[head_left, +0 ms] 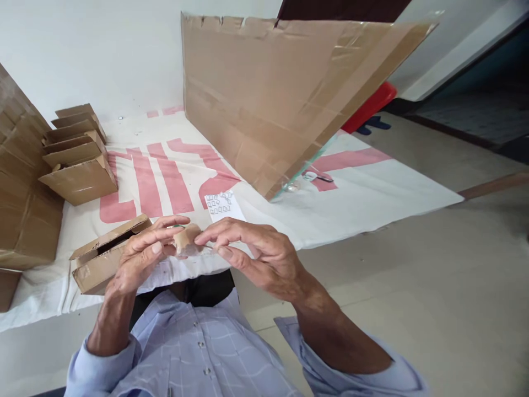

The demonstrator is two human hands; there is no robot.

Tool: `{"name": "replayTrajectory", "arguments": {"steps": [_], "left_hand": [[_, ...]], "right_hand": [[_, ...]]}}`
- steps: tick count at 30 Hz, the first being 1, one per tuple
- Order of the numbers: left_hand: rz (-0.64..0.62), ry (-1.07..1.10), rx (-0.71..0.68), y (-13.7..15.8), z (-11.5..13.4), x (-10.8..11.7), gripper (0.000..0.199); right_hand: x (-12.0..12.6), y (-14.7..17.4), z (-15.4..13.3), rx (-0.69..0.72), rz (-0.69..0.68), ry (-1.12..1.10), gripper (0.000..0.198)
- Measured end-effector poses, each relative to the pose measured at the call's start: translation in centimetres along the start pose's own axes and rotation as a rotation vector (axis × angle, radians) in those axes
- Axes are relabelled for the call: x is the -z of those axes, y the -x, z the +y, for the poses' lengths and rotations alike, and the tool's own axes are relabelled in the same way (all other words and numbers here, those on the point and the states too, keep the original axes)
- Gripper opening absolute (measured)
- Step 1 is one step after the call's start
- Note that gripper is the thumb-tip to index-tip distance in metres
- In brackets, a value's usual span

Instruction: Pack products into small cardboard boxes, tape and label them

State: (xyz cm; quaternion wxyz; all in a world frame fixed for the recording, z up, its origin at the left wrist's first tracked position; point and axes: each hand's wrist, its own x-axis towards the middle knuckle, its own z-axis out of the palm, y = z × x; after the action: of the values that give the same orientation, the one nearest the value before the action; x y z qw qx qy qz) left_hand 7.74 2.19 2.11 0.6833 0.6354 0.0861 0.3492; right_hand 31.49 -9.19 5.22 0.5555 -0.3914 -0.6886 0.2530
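Observation:
Just above the table's front edge, my left hand holds a small tan, rounded piece with a clear, shiny edge between thumb and fingers. A bit of green shows by the left fingertips. From the other side, my right hand pinches at the same piece, its index fingertip touching it. Something thin sticks out near the right thumb, too small to name. Behind the hands lies a white sheet with rows of small outlined shapes. Beside my left wrist sits a narrow cardboard box with a slot-like opening on top.
A white cloth with red markings covers the table. Several open small cartons stand in a row at the left, beside large boxes. A big cardboard panel rises at the back, with a red object behind it.

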Motion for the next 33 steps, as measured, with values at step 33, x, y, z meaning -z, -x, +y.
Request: {"name": "replayTrajectory", "arguments": {"steps": [33], "left_hand": [[-0.096, -0.448, -0.19, 0.3, 2.0, -2.7, 0.025]], "right_hand": [[0.3, -2.4, 1.0, -0.253, 0.007, -0.179, 0.027]]}}
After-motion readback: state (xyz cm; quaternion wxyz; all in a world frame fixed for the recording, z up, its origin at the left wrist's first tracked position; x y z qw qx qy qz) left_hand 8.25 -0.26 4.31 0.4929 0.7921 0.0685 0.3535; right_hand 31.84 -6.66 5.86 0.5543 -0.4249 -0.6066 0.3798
